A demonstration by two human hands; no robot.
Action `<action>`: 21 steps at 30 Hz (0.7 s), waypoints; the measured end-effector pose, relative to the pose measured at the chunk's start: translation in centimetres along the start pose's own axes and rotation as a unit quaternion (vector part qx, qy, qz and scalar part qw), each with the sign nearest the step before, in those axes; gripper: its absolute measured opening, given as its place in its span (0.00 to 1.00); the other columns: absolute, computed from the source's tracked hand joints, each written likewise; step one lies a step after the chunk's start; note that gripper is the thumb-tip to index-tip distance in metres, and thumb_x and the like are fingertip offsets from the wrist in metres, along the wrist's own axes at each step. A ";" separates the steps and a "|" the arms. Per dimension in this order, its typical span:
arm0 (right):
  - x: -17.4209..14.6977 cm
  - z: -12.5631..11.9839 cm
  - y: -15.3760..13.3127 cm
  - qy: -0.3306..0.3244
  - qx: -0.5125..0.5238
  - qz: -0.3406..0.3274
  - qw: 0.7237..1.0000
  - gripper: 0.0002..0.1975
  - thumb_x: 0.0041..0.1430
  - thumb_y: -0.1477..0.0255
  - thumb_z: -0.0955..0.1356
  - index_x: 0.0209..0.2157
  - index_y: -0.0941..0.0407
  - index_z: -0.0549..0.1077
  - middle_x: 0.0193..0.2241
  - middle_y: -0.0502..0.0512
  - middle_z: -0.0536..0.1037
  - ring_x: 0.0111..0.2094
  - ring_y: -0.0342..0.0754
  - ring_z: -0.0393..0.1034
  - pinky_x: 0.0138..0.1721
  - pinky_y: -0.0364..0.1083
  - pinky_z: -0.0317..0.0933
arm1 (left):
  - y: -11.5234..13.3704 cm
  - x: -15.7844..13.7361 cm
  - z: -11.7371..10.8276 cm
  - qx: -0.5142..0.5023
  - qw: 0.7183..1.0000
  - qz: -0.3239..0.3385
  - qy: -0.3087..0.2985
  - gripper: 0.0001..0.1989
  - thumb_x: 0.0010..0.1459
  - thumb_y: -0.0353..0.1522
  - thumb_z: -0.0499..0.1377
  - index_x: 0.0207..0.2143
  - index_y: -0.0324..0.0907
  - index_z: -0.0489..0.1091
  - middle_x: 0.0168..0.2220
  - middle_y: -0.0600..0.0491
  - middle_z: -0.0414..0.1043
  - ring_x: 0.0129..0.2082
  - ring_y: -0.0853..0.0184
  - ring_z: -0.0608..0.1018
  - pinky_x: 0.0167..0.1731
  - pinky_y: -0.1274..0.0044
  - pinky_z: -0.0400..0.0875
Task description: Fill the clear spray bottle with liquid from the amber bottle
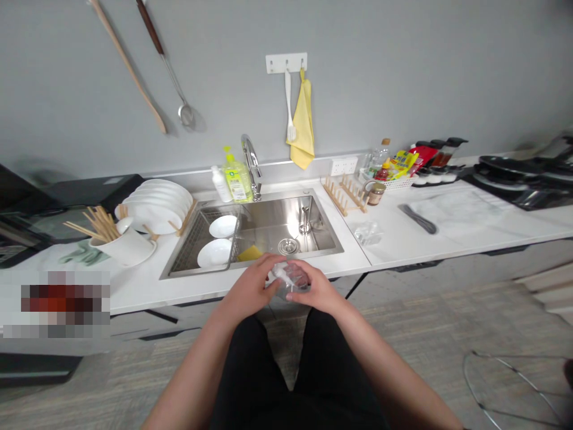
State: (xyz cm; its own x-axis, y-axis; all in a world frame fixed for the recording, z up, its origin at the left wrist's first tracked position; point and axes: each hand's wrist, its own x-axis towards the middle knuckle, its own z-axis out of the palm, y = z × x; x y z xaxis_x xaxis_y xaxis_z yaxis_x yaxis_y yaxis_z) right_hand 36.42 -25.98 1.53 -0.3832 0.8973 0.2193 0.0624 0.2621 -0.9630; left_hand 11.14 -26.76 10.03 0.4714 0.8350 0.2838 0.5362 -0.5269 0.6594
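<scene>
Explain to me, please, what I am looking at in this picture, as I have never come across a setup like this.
There is no machine here: you are seeing a person's own bare left hand and right hand. The single picture comes from a camera worn on the head, looking forward and down, so the person's legs show at the bottom. Together the hands hold a clear object in front of the sink; I cannot tell exactly what it is. Two white bowls sit at the sink's left side. On the counter, white plates stand at the left near a white container of wooden sticks, and a jar stands to the right.
</scene>
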 end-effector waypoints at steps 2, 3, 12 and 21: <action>0.1 0.3 -0.3 -0.015 -0.020 -0.011 1.000 0.47 0.52 0.60 0.88 0.71 0.50 0.76 0.66 0.64 0.83 0.60 0.64 0.83 0.58 0.58 0.79 | -0.3 0.1 -0.4 0.020 1.000 -0.014 0.001 0.10 0.73 0.37 0.67 0.53 0.46 0.83 0.50 0.47 0.82 0.44 0.59 0.84 0.47 0.67 0.79; 0.1 0.5 -0.4 -0.025 -0.027 -0.018 0.999 0.47 0.53 0.60 0.88 0.71 0.50 0.76 0.67 0.64 0.83 0.60 0.64 0.83 0.58 0.58 0.79 | -0.4 0.1 -0.6 0.032 0.999 -0.016 0.010 0.09 0.73 0.39 0.68 0.48 0.45 0.83 0.47 0.47 0.81 0.43 0.58 0.84 0.48 0.67 0.79; 0.7 1.5 -0.6 -0.043 -0.020 -0.035 0.998 0.46 0.54 0.60 0.88 0.71 0.50 0.77 0.63 0.62 0.85 0.57 0.62 0.84 0.60 0.59 0.79 | -1.0 -1.2 -1.6 0.067 0.998 -0.002 0.002 0.14 0.74 0.37 0.66 0.58 0.46 0.80 0.53 0.45 0.87 0.53 0.51 0.88 0.57 0.61 0.80; 1.5 2.5 -0.8 -0.034 -0.030 -0.036 0.998 0.47 0.53 0.61 0.88 0.71 0.51 0.77 0.63 0.64 0.86 0.58 0.63 0.85 0.60 0.59 0.79 | -0.4 -1.4 -2.2 0.126 0.992 -0.023 -0.023 0.20 0.76 0.36 0.62 0.66 0.47 0.77 0.59 0.43 0.87 0.56 0.48 0.89 0.58 0.58 0.82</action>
State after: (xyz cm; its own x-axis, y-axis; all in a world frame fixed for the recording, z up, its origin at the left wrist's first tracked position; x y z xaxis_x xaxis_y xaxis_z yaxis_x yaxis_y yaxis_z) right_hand 33.51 -25.74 2.28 -0.4504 0.8495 0.2749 0.0857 0.3476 -0.9337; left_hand 8.72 -27.36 10.91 0.4713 0.8536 0.2219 0.7126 -0.5168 0.4745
